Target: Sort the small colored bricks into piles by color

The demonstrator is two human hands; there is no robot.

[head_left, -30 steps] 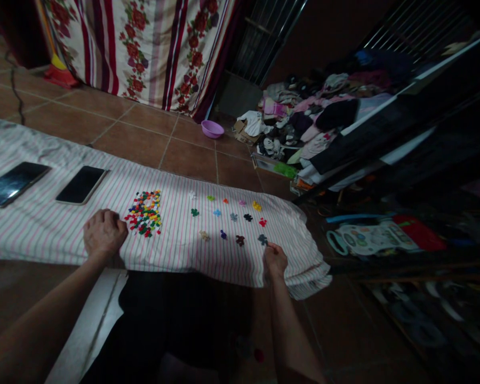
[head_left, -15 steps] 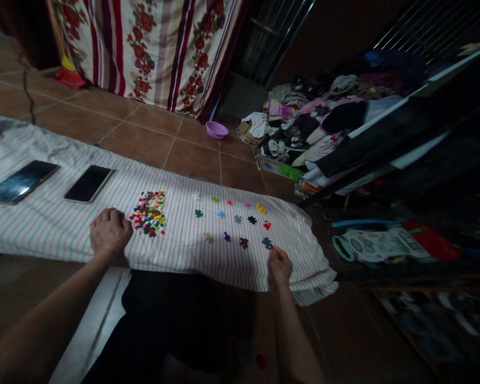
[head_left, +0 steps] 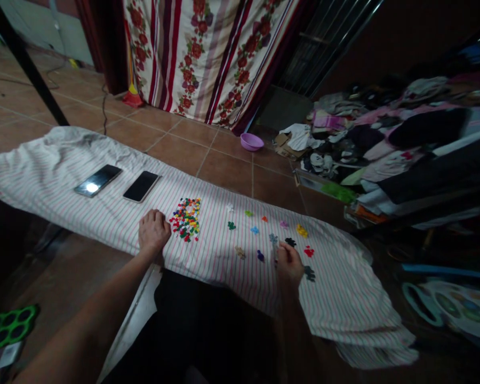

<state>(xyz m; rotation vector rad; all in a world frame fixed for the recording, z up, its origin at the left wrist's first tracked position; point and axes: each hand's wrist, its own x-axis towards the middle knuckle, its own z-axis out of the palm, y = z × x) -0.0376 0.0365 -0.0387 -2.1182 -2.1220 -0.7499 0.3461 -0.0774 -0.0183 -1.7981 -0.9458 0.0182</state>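
Observation:
My left hand [head_left: 154,230] rests on the striped cloth with its fingers curled under, at the near left edge of a heap of mixed coloured small pieces, perhaps beads [head_left: 187,220]. My right hand [head_left: 290,263] is pinched shut over the sorted clusters, its fingertips close to the grey cluster [head_left: 273,238]. Whatever sits in the pinch is too small to make out. The hand mostly covers the brown cluster. Around it lie a black cluster [head_left: 290,242], a dark grey-blue cluster [head_left: 309,273], a red cluster [head_left: 309,251] and a dark blue cluster [head_left: 260,255].
Two phones [head_left: 141,186] lie on the striped cloth [head_left: 224,282] to the left. More single-colour clusters, such as yellow [head_left: 302,230] and dark green [head_left: 231,225], form rows. Beyond are a purple basin [head_left: 252,142], a flowered curtain [head_left: 208,58] and a clothes heap [head_left: 360,128].
My right hand has moved left from the dark grey-blue cluster to over the brown one, near the grey. The view has turned left; my left hand stays beside the mixed heap.

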